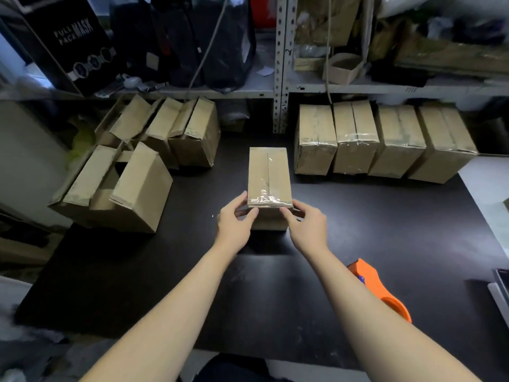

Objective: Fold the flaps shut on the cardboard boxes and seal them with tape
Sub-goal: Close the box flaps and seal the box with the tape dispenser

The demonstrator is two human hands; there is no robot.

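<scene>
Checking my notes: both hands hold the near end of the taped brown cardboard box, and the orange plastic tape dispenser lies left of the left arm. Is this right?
No. In the head view the orange plastic tape dispenser lies right of the right arm. The left hand and right hand hold the near end of the taped brown cardboard box.

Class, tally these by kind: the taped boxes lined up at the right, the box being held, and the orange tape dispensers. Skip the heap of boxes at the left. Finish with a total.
Row of taped boxes at the right: 4
Held box, gripped by the left hand and right hand: 1
Orange tape dispenser: 1
Total: 6
</scene>
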